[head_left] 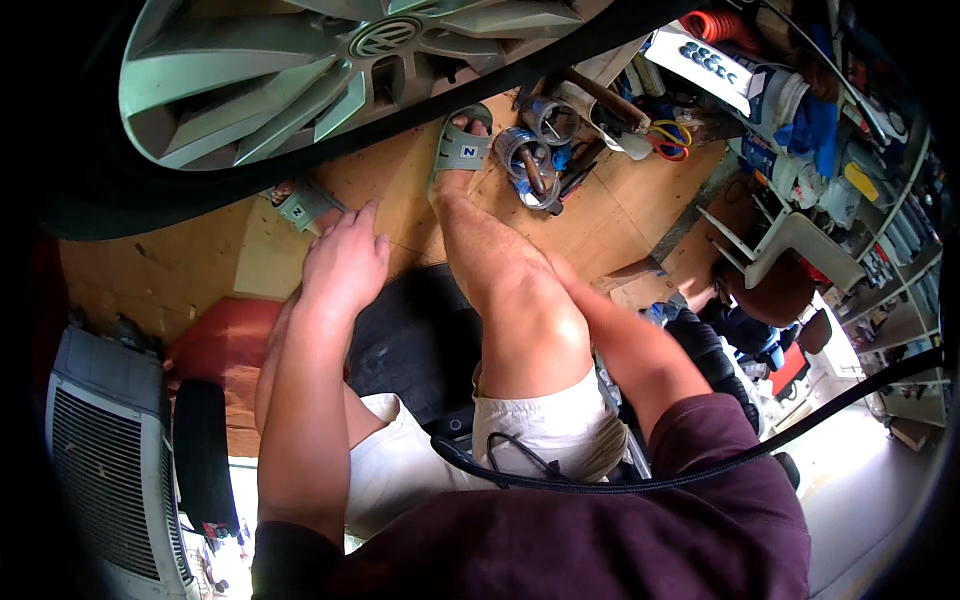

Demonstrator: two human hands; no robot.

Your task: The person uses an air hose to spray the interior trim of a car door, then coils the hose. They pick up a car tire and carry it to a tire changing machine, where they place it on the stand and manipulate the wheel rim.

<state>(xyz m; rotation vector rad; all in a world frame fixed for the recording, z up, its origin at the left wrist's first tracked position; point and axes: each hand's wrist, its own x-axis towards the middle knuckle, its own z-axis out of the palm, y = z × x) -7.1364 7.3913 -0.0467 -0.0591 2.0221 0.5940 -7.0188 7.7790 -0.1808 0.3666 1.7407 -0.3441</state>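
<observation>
My left hand [346, 258] hangs over my left knee, palm down, its fingers loosely stretched and nothing visible in them. Just beyond it is a grey sandal [300, 208] on my left foot. My right forearm [640, 355] passes behind my bent right knee [540, 315], which hides that hand and anything it may hold. My right foot, in another grey sandal [462, 152], rests on the floor farther forward. A large car wheel [290, 95] with silver spokes and a black tire [120, 205] fills the far left, apart from both hands.
Clear containers [527, 165] with tools stand right of my right foot. Cluttered tools and a white card [700, 68] with black rings lie at far right, beside shelves [910, 300]. A grey louvered unit [105, 470] stands left. A black cable [700, 470] crosses my lap.
</observation>
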